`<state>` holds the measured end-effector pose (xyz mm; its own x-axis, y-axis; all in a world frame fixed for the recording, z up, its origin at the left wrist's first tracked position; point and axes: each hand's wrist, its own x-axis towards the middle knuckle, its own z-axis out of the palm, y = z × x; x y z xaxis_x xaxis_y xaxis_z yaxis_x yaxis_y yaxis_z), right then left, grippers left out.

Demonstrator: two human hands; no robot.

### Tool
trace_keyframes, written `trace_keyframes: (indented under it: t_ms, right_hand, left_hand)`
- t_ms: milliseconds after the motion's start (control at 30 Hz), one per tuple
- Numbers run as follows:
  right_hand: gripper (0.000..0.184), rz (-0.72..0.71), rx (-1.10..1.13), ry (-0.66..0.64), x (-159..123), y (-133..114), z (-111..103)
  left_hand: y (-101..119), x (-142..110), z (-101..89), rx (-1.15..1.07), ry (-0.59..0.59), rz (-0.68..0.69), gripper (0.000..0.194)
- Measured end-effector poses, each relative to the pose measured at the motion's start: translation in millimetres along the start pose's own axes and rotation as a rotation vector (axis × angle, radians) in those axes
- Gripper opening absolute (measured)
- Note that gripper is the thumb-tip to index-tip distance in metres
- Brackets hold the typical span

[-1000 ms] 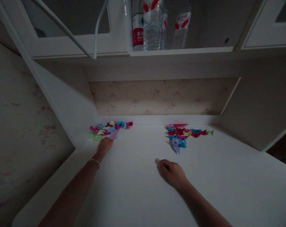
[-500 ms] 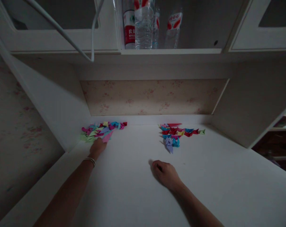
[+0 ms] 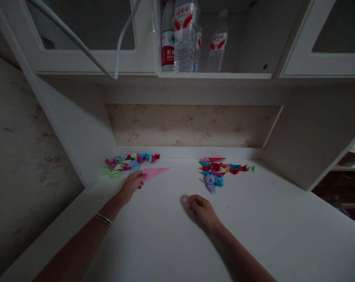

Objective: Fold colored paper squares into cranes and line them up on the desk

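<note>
- Pinching the wide end of a pointed pink paper between thumb and fingers, the left hand is placed at the near side of the left paper heap.
- The tip of the paper is pointed right, well apart from the right paper group; whether the white tabletop is touched by it cannot be told.
- The right hand is curled in a loose fist nearer than the right group; whether anything is enclosed cannot be told.
- Both sets of folded, many-coloured papers are laid at the far side of the tabletop.
- Bands are worn on the left wrist.
- Plastic bottles are stood on the open shelf above, and a white tube is seen at far left.
</note>
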<state>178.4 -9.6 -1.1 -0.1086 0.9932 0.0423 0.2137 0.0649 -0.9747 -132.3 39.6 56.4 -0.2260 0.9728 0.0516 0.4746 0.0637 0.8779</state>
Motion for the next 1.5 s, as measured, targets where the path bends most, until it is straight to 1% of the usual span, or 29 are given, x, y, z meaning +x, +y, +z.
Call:
trace_keyframes:
  t_ms: [33,67,100,133,200,267,333,400,500,633,700,800,933,1067,1200,1367,1500]
  right_hand:
    - [0.025,0.044,0.201,-0.01,1.5,-3.6,7.2]
    - [0.028,0.093,0.392,-0.033,2.3,-7.9,14.5]
    - [0.03,0.14,0.551,-0.064,2.3,-12.5,21.1]
    - [0.033,0.179,0.664,-0.094,1.6,-17.1,26.5]
    - [0.036,0.217,0.8,-0.165,-0.7,-24.2,32.2]
    - [0.033,0.218,0.862,-0.221,-2.9,-27.3,30.9]
    - [0.028,0.226,0.891,-0.237,-4.3,-26.3,26.1]
    - [0.024,0.227,0.912,-0.208,-4.9,-23.1,22.4]
    - [0.024,0.208,0.906,-0.158,-5.8,-18.6,23.0]
    - [0.029,0.218,0.841,-0.116,-9.6,-18.6,26.8]
    - [0.03,0.23,0.824,-0.097,-12.4,-19.9,26.3]
    - [0.03,0.232,0.829,-0.087,-16.1,-20.8,23.5]
    - [0.027,0.25,0.864,-0.075,-17.3,-19.9,21.0]
    - [0.025,0.253,0.904,-0.04,-16.0,-19.3,20.6]
    - [0.027,0.265,0.896,-0.002,-15.8,-18.0,20.8]
    - [0.027,0.26,0.877,-0.001,-15.7,-17.2,21.5]
    - [0.028,0.238,0.86,0.0,-15.0,-16.9,22.1]
  left_hand:
    - [8.1,-9.8,6.2,-0.064,-0.023,0.023,0.036]
    - [15.7,-19.9,13.3,-0.218,-0.064,0.062,0.036]
    - [22.4,-30.2,21.0,-0.351,-0.118,0.081,0.035]
    - [27.9,-40.1,29.3,-0.443,-0.171,0.09,0.034]
    - [33.4,-57.8,46.6,-0.545,-0.232,0.094,0.032]
    - [32.0,-71.1,62.6,-0.607,-0.281,0.093,0.03]
    - [26.4,-79.9,75.3,-0.642,-0.33,0.068,0.03]
    - [20.7,-85.2,83.3,-0.677,-0.377,0.042,0.03]
    - [16.3,-90.2,87.7,-0.71,-0.423,0.031,0.03]
    - [13.0,-94.5,88.4,-0.686,-0.438,0.007,0.034]
    - [10.3,-95.3,90.0,-0.666,-0.418,0.004,0.034]
    - [6.4,-95.2,94.2,-0.588,-0.342,0.007,0.032]
    - [4.2,-94.2,97.6,-0.513,-0.284,0.041,0.029]
    - [3.4,-93.8,95.4,-0.543,-0.274,0.042,0.028]
    - [4.0,-93.4,92.7,-0.608,-0.28,0.019,0.03]
    - [3.1,-91.2,93.8,-0.664,-0.208,-0.041,0.032]
    - [0.3,-89.4,95.1,-0.661,-0.194,-0.024,0.03]
